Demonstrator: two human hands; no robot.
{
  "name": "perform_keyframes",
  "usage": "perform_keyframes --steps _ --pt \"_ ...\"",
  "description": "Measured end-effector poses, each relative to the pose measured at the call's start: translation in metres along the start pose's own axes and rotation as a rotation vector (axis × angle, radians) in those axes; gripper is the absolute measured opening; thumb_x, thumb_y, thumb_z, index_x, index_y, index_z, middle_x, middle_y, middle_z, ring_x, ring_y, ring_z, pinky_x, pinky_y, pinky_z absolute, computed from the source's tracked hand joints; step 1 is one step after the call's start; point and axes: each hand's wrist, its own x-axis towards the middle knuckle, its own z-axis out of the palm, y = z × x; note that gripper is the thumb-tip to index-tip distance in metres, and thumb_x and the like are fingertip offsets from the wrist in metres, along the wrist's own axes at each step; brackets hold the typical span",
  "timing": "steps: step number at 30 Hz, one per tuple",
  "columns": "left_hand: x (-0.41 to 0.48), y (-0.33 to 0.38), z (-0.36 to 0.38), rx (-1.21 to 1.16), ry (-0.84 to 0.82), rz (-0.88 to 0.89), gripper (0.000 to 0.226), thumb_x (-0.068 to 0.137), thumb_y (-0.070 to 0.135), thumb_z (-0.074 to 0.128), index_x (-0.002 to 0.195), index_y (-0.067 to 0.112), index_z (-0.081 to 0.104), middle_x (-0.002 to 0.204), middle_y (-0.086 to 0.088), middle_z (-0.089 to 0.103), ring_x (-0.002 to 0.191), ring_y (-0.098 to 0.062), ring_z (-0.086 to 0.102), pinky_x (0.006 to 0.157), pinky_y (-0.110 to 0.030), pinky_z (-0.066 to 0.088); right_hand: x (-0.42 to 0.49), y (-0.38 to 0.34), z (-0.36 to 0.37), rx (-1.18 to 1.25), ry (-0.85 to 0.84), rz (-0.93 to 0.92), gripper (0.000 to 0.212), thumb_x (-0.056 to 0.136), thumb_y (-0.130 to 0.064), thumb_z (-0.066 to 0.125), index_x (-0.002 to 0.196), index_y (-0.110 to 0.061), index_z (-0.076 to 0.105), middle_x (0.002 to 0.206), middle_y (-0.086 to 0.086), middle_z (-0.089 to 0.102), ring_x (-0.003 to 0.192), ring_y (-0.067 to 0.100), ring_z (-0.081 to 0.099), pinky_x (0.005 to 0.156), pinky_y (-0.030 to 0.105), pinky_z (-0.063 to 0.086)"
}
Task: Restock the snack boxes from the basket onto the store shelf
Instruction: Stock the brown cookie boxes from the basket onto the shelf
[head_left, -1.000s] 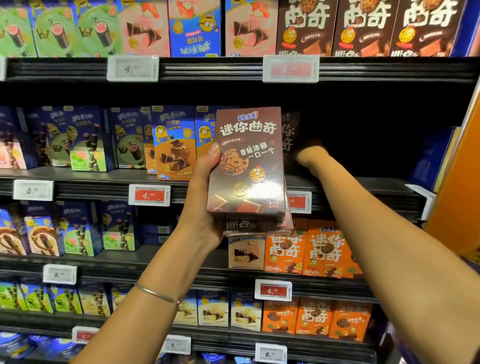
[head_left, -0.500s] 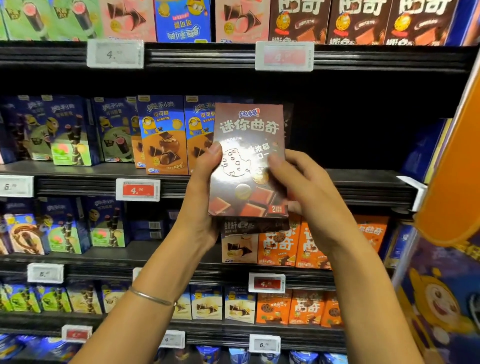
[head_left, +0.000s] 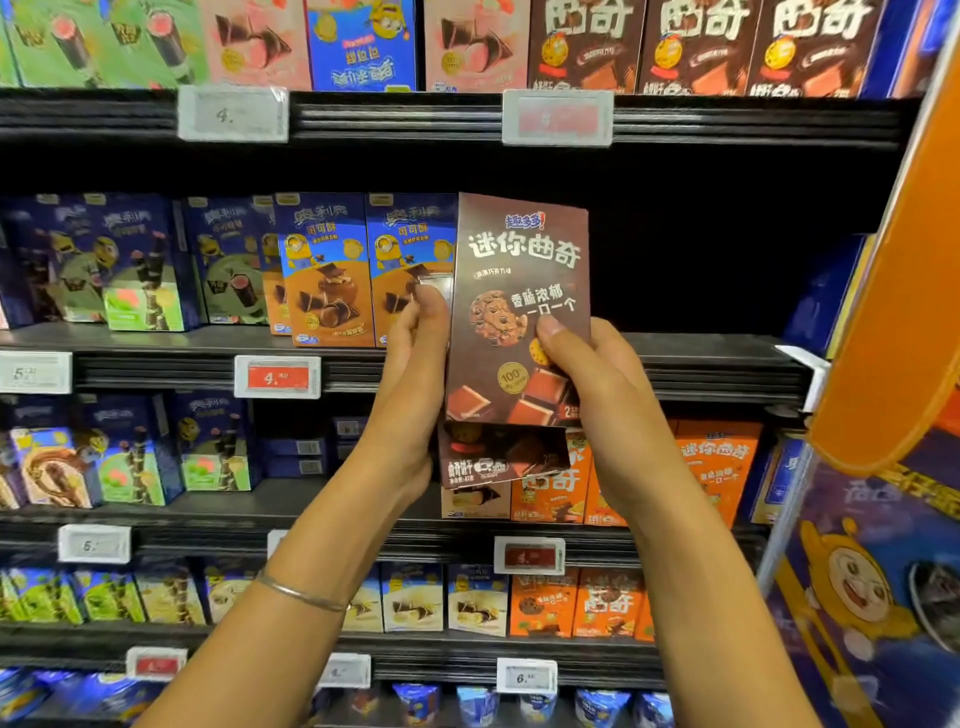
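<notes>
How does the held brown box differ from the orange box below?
The brown box is held up by left hand and right hand; the orange box stands on a shelf. Brown box has a dark front, orange box a bright one. Both carry matching white lettering.

Shop: price-tagged shelves (head_left: 701, 358) of snacks

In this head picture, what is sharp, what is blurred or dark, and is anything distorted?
Head view: the brown cookie box is sharp; the red price tag above is washed out, unreadable; the shelf recess right of the box lies in deep shadow; the orange panel at right looks bowed, perhaps lens distortion.
</notes>
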Motion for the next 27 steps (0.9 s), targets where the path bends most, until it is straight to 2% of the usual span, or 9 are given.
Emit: perform_keyframes --steps 2,5,8,12,14,18,21,24,27 --pt "0.000 -0.002 -0.002 -0.004 0.034 0.010 0.094 0.075 0.085 0.062 0.149 0.029 0.047 0.132 -0.004 0.072 0.121 -0.027 0.070 0.106 -0.053 0.053 -0.002 0.002 0.001 0.010 -0.003 0.004 0.036 0.096 -0.045 0.060 0.125 -0.023 0.060 0.110 -0.004 0.076 0.098 0.010 0.075 0.076 0.023 0.058" --pt "0.003 -0.003 -0.007 -0.010 0.064 0.010 0.073 0.088 0.070 0.058 0.146 0.028 0.047 0.122 0.000 0.076 0.113 -0.022 0.074 0.089 -0.040 0.062 -0.004 0.002 0.001 0.041 -0.011 0.017 0.029 0.102 -0.037 0.058 0.126 -0.021 0.060 0.110 -0.003 0.077 0.099 0.012 0.075 0.076 0.023 0.059" --pt "0.002 -0.003 -0.010 -0.008 0.094 0.001 0.076 0.085 0.069 0.065 0.145 0.024 0.048 0.120 -0.003 0.077 0.110 -0.024 0.075 0.081 -0.036 0.063 -0.005 0.000 -0.002 0.055 -0.060 0.035 0.032 0.101 -0.035 0.059 0.128 -0.017 0.060 0.109 0.001 0.077 0.100 0.016 0.075 0.081 0.028 0.059" --pt "0.002 -0.003 -0.015 0.008 0.115 -0.004 0.088 0.077 0.072 0.070 0.149 0.029 0.045 0.132 -0.005 0.071 0.115 -0.026 0.073 0.096 -0.050 0.059 -0.006 -0.006 -0.014 0.003 -0.154 0.060 0.034 0.099 -0.036 0.061 0.126 -0.016 0.061 0.111 0.004 0.077 0.102 0.019 0.075 0.081 0.030 0.061" --pt "0.003 -0.003 -0.018 0.026 0.133 -0.003 0.089 0.077 0.072 0.071 0.151 0.032 0.043 0.137 -0.005 0.068 0.114 -0.025 0.073 0.096 -0.051 0.059 -0.005 -0.010 -0.022 -0.057 -0.175 0.031 0.031 0.099 -0.036 0.060 0.124 -0.017 0.065 0.112 0.002 0.077 0.102 0.017 0.075 0.080 0.028 0.061" --pt "0.006 0.003 -0.026 0.035 0.133 -0.019 0.081 0.083 0.066 0.072 0.150 0.032 0.041 0.117 -0.003 0.077 0.103 -0.028 0.077 0.082 -0.048 0.064 0.003 -0.015 -0.049 -0.033 -0.161 0.025 0.030 0.097 -0.032 0.064 0.121 -0.014 0.069 0.115 0.006 0.076 0.105 0.023 0.074 0.086 0.038 0.062" --pt "0.010 0.008 -0.029 0.041 0.155 0.001 0.073 0.090 0.061 0.068 0.149 0.028 0.042 0.110 0.002 0.079 0.101 -0.025 0.078 0.077 -0.041 0.065 0.022 -0.016 -0.071 0.057 -0.077 0.062 0.023 0.097 -0.025 0.062 0.116 -0.015 0.071 0.113 0.008 0.077 0.103 0.024 0.075 0.083 0.038 0.062" --pt "0.012 0.012 -0.027 0.037 0.175 -0.001 0.063 0.096 0.058 0.064 0.146 0.026 0.044 0.106 0.003 0.080 0.099 -0.023 0.079 0.073 -0.037 0.064 0.049 -0.010 -0.087 -0.031 0.099 0.045 0.015 0.101 -0.021 0.061 0.110 -0.018 0.071 0.106 0.002 0.079 0.100 0.020 0.076 0.084 0.039 0.060" --pt "0.013 0.016 -0.025 0.037 0.187 -0.009 0.062 0.097 0.056 0.062 0.147 0.024 0.043 0.105 0.002 0.080 0.097 -0.023 0.079 0.074 -0.039 0.065 0.079 -0.003 -0.099 -0.109 0.236 0.038 0.016 0.102 -0.023 0.060 0.114 -0.017 0.068 0.101 -0.002 0.079 0.095 0.017 0.076 0.076 0.033 0.059"
